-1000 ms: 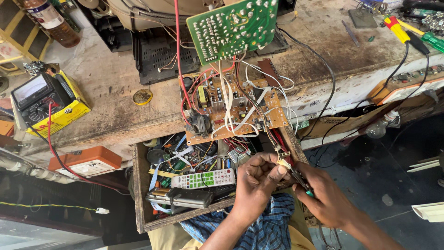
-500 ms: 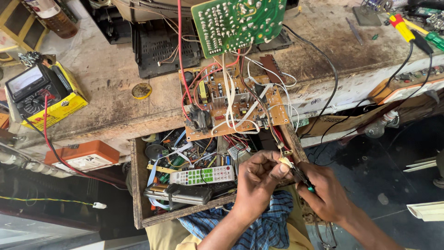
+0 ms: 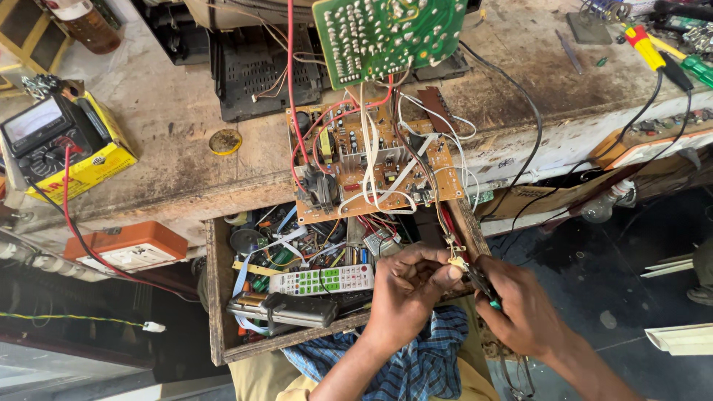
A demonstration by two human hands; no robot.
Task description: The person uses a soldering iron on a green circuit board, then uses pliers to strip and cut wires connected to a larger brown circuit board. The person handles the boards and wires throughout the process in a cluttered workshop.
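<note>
My left hand (image 3: 405,293) pinches a small white connector (image 3: 456,262) at the end of thin wires that run up to a brown circuit board (image 3: 371,160) overhanging the bench edge. My right hand (image 3: 520,304) grips a dark pointed tool with a green handle (image 3: 484,286), its tip at the connector. Both hands meet over the right side of an open wooden drawer (image 3: 217,297). A green circuit board (image 3: 390,33) stands tilted above the brown one, joined to it by red and white wires.
The drawer holds a white remote control (image 3: 321,280), a black remote (image 3: 286,310) and several loose parts. A multimeter in a yellow case (image 3: 52,141) sits at the left with a red lead, an orange box (image 3: 126,245) below it. Screwdrivers (image 3: 653,52) lie at the far right.
The view has shifted slightly. My hands stay together at the connector, with only small finger and tool movement.
</note>
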